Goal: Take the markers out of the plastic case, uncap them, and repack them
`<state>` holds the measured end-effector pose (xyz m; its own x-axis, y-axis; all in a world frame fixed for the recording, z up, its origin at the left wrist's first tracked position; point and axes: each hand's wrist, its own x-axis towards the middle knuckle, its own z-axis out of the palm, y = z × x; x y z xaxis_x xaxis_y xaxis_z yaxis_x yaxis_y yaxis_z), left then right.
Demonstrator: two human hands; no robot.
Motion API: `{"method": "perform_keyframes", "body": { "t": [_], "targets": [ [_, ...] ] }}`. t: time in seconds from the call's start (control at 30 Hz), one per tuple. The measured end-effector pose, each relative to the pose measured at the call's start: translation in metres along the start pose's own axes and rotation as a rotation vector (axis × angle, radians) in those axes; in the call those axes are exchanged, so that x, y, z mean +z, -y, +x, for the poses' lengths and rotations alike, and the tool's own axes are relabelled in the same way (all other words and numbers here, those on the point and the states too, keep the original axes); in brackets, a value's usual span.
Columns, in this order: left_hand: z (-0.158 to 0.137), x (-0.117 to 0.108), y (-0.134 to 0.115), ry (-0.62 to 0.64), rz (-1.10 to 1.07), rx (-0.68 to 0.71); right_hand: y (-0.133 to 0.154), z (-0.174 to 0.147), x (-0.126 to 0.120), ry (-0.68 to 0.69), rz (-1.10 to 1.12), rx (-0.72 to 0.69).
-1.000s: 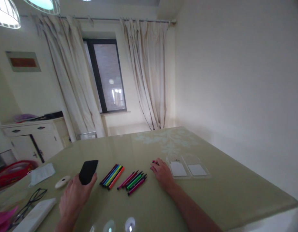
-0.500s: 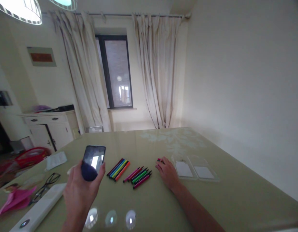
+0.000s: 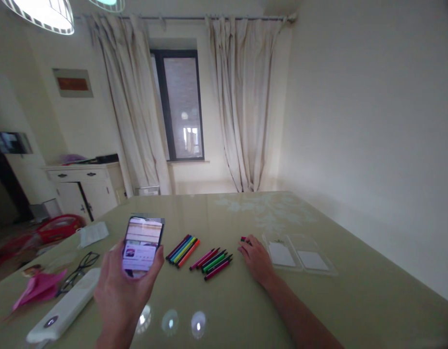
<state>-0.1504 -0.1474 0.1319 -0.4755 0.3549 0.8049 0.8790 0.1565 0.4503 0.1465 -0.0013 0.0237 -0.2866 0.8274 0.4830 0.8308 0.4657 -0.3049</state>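
My left hand point(image 3: 125, 286) is wrapped round a smartphone point(image 3: 142, 249), held upright above the table with its lit screen facing me. On the table to the right, my right hand point(image 3: 256, 259) lies with fingers curled down. Small pink and green pieces point(image 3: 243, 239) peek out by its fingertips; the rest of them is covered. Between the hands lie two groups of felt-tip pens: a neat row in several colours point(image 3: 183, 251), and a looser set of pink and green pens point(image 3: 212, 263) with dark pointed ends toward the right hand.
Just right of my right hand lies an opened clear plastic case point(image 3: 299, 254) with white cards. At the left are a face mask point(image 3: 94, 234), eyeglasses point(image 3: 80, 271), a long white device point(image 3: 66, 308) and a pink item point(image 3: 40, 286). A wall borders the table's right side.
The phone's screen has gone from dark to lit, showing a page. The whole view has shifted slightly; my right hand stays at the same spot on the table.
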Motion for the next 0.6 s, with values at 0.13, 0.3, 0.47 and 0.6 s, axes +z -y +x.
{"method": "perform_keyframes", "body": {
  "t": [0.13, 0.3, 0.47, 0.6],
  "targets": [
    [-0.0022, -0.0004, 0.0027, -0.05, -0.02, 0.02, -0.0014, -0.0004, 0.0001, 0.003, 0.009, -0.01],
    [-0.0037, -0.0008, 0.006, -0.074, -0.015, 0.074, -0.0043, -0.0002, 0.003, -0.002, 0.016, -0.019],
    [-0.0044, -0.0039, 0.0022, -0.048, -0.01, 0.027, -0.0048, 0.0001, 0.0037, 0.012, 0.004, -0.02],
    [-0.0043, -0.0086, 0.0009, 0.002, 0.013, -0.008, -0.0033, 0.0001, 0.0008, 0.023, -0.001, -0.005]
  ]
}}
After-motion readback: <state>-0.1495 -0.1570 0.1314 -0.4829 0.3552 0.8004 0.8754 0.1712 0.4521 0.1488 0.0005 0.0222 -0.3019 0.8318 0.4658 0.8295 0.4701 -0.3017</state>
